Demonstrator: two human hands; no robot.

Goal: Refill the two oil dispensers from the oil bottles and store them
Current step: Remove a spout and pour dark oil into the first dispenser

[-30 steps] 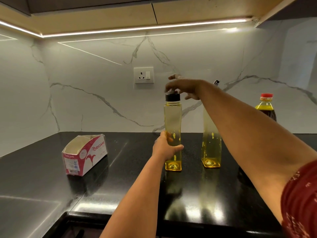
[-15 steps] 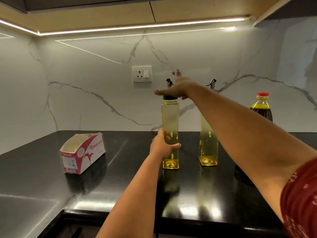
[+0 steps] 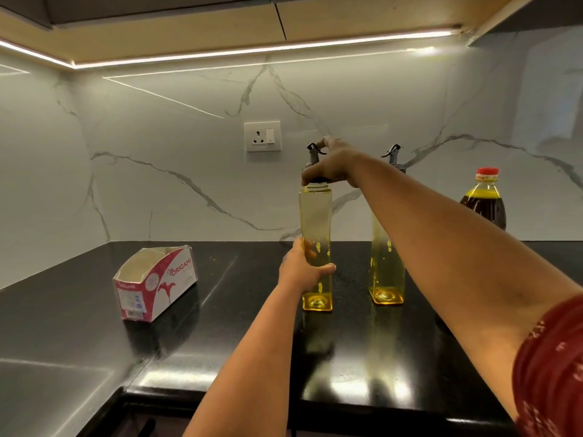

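At frame centre, two tall dispensers (image 3: 316, 228) (image 3: 387, 272) stand upright on the counter (image 3: 236, 326), oil low in both. Left hand (image 3: 303, 269) grasps the nearer body; right hand (image 3: 331, 162) grips its cap (image 3: 315, 178). Oil bottle (image 3: 484, 200) at right, dark-filled.

"ORIGAMI" on side of tissue box (image 3: 157, 280); oil bottle label unreadable

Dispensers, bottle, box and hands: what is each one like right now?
Left dispenser: upright, nearly empty, threads showing under its cap.
Cap: gripped by right hand.
Left hand: holding left dispenser's body.
Right dispenser: upright, capped, nearly empty.
Bottle: upright, red cap on.
Box: open on top.
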